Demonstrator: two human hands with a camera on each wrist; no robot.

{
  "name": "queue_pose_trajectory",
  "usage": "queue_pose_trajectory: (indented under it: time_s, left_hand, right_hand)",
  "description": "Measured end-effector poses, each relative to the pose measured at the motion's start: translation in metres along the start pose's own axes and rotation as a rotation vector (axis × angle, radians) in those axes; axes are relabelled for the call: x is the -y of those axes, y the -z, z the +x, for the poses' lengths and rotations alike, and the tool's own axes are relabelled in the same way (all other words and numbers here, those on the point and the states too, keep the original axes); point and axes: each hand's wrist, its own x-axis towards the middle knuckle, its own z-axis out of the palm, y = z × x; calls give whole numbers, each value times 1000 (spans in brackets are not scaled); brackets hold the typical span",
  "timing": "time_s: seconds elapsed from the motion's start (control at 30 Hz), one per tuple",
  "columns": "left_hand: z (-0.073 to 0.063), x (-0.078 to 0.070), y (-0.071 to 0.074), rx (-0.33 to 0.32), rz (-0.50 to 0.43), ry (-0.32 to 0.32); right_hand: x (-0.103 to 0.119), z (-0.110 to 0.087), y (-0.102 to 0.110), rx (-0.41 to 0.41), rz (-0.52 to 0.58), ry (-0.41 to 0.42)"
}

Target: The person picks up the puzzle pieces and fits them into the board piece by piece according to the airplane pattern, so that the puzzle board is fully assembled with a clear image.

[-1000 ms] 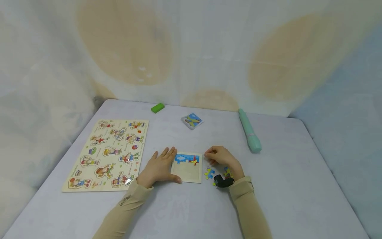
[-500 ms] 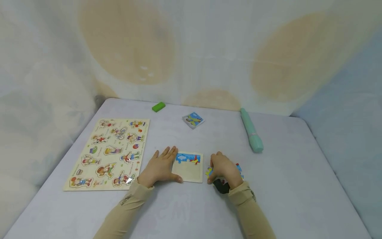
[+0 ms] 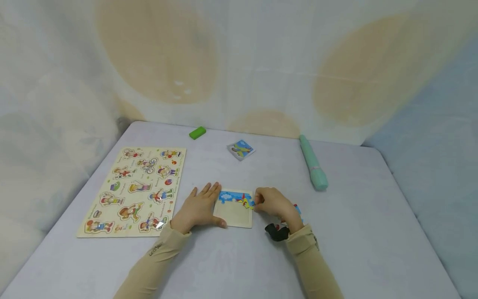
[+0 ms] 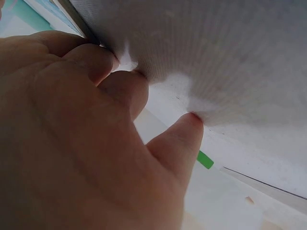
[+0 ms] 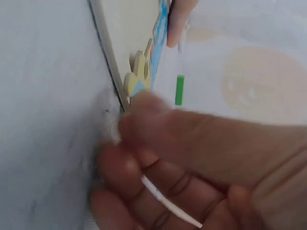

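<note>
A small square jigsaw tray [image 3: 233, 216] lies in front of me, with a strip of blue sky pieces [image 3: 231, 196] along its far side. My left hand [image 3: 198, 211] is spread at the tray's left edge, fingers extended and the thumb touching the near left corner. At the right edge, my right hand [image 3: 274, 202] pinches a yellow and blue jigsaw piece [image 3: 248, 203] between thumb and forefinger. In the right wrist view that piece [image 5: 136, 84] sits over the tray's corner, against the fingertips; whether it lies flat cannot be told. Loose pieces [image 3: 297, 209] are partly hidden by the right wrist.
A large wooden board with sports figures [image 3: 128, 195] lies on the left. Farther back are a green block [image 3: 197, 133], a small airplane picture card [image 3: 240, 150] and a long mint-green object, like a folded umbrella [image 3: 313, 164]. A black device [image 3: 277, 232] is on the right wrist.
My right hand has gone from the loose pieces back to the tray's right edge, bringing the yellow and blue jigsaw piece. The left hand has stayed in place.
</note>
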Motion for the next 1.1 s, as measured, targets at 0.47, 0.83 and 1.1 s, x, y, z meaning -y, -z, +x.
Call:
queue_pose_trajectory:
  time_s: [0.47, 0.83, 1.1]
  left_hand:
    - [-3, 0, 2, 0, -10, 4]
    - [-1, -2, 2, 5, -18, 6]
    - [0, -1, 3, 10, -5, 12]
  right_hand:
    - [15, 4, -19, -79, -124, -146]
    - [4, 21, -9, -107, 28, -166]
    - [14, 25, -12, -204, 168, -6]
